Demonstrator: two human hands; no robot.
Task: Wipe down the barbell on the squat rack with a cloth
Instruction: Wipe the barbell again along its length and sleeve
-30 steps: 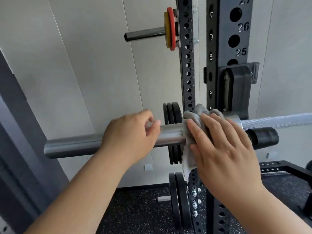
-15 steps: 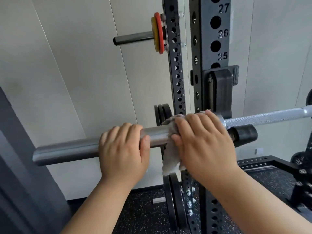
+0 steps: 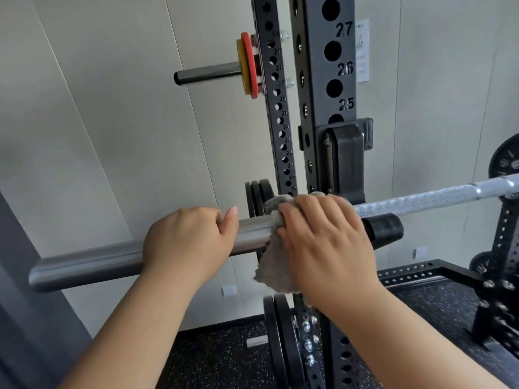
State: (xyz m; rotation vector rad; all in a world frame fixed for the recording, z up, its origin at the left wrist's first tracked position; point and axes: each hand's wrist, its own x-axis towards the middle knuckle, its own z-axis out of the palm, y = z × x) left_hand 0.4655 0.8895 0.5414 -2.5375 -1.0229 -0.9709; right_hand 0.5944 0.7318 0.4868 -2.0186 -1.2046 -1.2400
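Observation:
The steel barbell (image 3: 92, 265) lies across the black squat rack (image 3: 320, 88), its smooth sleeve pointing left and its knurled shaft running off to the right. My left hand (image 3: 188, 242) grips the sleeve from above, thumb on top. My right hand (image 3: 323, 237) holds a grey cloth (image 3: 273, 268) wrapped over the sleeve's inner end, just left of the rack's J-hook (image 3: 348, 161). A loose corner of the cloth hangs below the bar.
A storage peg with a yellow and a red plate (image 3: 248, 66) sticks out high on the rear upright. Black plates (image 3: 278, 343) hang lower down. A black safety-arm end (image 3: 384, 228) pokes out under the shaft. Rubber flooring (image 3: 210, 360) lies below; another plate (image 3: 505, 161) is at the right edge.
My left hand has rolled on the sleeve so the thumb now lies on top. My right hand with the cloth stays at the sleeve's inner end, slightly turned. The view has shifted a little.

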